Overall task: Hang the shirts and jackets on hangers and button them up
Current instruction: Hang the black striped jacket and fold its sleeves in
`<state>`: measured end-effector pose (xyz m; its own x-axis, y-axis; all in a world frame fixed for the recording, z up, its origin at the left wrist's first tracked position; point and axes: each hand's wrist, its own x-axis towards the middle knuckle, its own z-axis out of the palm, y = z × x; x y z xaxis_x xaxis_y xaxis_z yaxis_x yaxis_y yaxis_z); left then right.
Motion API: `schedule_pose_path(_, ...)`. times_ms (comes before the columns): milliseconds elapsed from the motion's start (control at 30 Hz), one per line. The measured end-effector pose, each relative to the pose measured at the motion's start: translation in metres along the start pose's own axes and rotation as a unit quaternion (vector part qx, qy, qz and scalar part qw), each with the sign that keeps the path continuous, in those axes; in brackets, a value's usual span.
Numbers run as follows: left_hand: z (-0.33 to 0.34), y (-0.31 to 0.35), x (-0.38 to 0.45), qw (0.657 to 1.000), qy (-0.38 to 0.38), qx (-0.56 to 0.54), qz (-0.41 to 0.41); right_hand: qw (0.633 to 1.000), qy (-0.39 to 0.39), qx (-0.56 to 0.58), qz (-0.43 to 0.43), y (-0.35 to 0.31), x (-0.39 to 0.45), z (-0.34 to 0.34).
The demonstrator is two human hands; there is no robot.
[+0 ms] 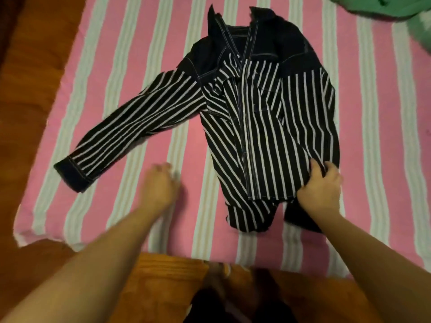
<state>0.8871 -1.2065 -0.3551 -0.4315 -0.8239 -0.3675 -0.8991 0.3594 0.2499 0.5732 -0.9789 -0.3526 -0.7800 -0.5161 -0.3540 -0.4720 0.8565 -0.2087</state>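
- The striped jacket point(251, 117) lies face up on the pink-and-white striped bedsheet point(130, 54), collar away from the person, one sleeve stretched out toward the sheet's left edge and the other folded in along the body's right side.
- It looks like a soft but fairly thick fabric with stitched seams (the dark yoke and cuff look like denim), so it should drape and crumple rather than hold shape, yet weigh more than a thin shirt.
- Nothing about it seems fragile or slippery; a pinch of cloth should hold.
- For hanging, the collar and shoulders look the best places to grip, since the hanger must enter there; the front appears at least partly open near the collar.
- The right hand point(320, 184) sits on the hem's right corner, fingers curled into the cloth and thumb spread, gripping a fold of it.
- The left hand point(158, 183) hovers over the bare sheet just left of the hem, blurred, fingers loosely curled and holding nothing; it does not touch the jacket.
- No hanger is in view; a green garment point(396, 8) lies at the far right corner.
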Motion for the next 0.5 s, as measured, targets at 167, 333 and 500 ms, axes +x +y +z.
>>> schedule_pose_path(167,0.098,0.128,-0.034,0.969,-0.12,0.046,0.209,0.995,-0.058,0.08,-0.005,0.021,0.016,0.008)
schedule_pose_path(333,0.083,0.107,-0.022,0.974,-0.132,-0.016,0.184,0.994,0.041,0.058,-0.084,0.03,0.015,-0.009)
schedule_pose_path(500,0.002,0.003,-0.041,0.998,-0.035,-0.052,-0.026,0.984,0.101,0.138,-0.052,0.016,-0.011,-0.029)
